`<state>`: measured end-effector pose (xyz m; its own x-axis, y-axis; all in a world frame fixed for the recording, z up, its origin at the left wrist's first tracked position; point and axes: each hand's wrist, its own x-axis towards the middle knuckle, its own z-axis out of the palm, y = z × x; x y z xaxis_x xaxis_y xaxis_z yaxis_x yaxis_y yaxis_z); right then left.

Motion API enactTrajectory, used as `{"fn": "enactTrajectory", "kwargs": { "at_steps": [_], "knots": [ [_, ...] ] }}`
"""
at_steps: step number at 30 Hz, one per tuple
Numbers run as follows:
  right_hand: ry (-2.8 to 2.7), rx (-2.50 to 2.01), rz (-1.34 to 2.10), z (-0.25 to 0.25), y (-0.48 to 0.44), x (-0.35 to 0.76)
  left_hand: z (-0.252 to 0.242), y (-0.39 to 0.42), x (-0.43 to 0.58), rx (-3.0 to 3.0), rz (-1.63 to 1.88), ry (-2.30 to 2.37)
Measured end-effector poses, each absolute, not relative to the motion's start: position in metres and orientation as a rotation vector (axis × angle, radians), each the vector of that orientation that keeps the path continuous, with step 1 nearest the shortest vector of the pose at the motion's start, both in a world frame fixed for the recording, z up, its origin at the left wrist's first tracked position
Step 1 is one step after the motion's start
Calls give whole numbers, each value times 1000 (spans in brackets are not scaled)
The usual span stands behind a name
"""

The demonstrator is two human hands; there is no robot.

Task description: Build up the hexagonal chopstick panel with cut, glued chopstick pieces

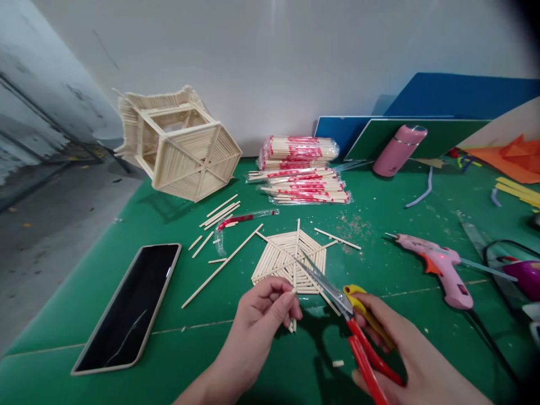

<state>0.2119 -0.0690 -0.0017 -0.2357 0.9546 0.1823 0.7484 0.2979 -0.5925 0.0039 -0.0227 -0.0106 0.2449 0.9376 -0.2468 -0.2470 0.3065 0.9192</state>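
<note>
My left hand [270, 309] is closed, thumb and fingertips pinched on a thin wooden stick [293, 291] at the near edge of a flat hexagonal stick panel [280, 253]. Short stick ends show just below those fingers. In my right hand [394, 343] is a pair of scissors [327, 284] with red and yellow handles. Its silver blades point up and left, slightly apart, over the panel's right part. The panel lies on the green table, with rows of sticks between spokes that stick out past its rim.
A stick lantern frame [198, 163] lies tilted at back left. Bagged sticks [301, 169], a pink bottle [400, 151] and coloured boards [422, 138] are behind. A pink glue gun [439, 261] lies right, a phone [129, 309] left. Loose sticks [223, 264] lie left of the panel.
</note>
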Motion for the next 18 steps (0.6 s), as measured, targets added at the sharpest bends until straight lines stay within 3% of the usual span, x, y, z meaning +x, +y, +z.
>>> {"fn": "enactTrajectory", "kwargs": {
  "at_steps": [18],
  "knots": [
    [-2062, -1461, 573, -3, -76, 200, -9, -22, -2, 799, 990, 794]
  ]
}}
